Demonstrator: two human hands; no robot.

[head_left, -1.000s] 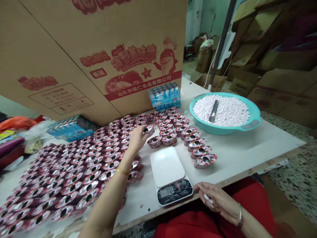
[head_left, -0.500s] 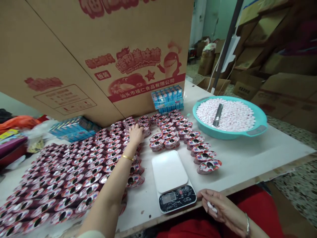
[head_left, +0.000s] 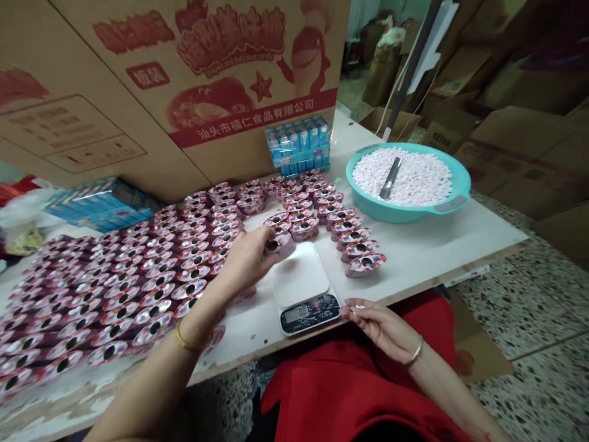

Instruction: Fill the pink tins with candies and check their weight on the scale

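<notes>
My left hand [head_left: 251,256] grips a small oval candy container [head_left: 280,247] with a dark round hole in its top, holding it just above the upper left of the white kitchen scale [head_left: 301,276]. The scale's display appears to read 0.0. Just right of the scale's lower corner, at the table edge, my right hand [head_left: 380,325] is curled palm up. Its fingers are closed around a few small white candies [head_left: 358,310], partly hidden. Many like containers [head_left: 159,282] stand in rows at left, with more rows [head_left: 352,236] behind and right of the scale.
A turquoise basin [head_left: 405,213] full of white candies stands at the right, with a metal scoop [head_left: 390,178] lying on top. Blue boxed packs [head_left: 299,144] lean by a large printed carton [head_left: 221,132] at the back. Another blue pack [head_left: 99,202] lies at left.
My left hand has picked up a container from the back rows and brought it toward me, over the scale. The view has tilted down. My right hand stays beside the scale.
</notes>
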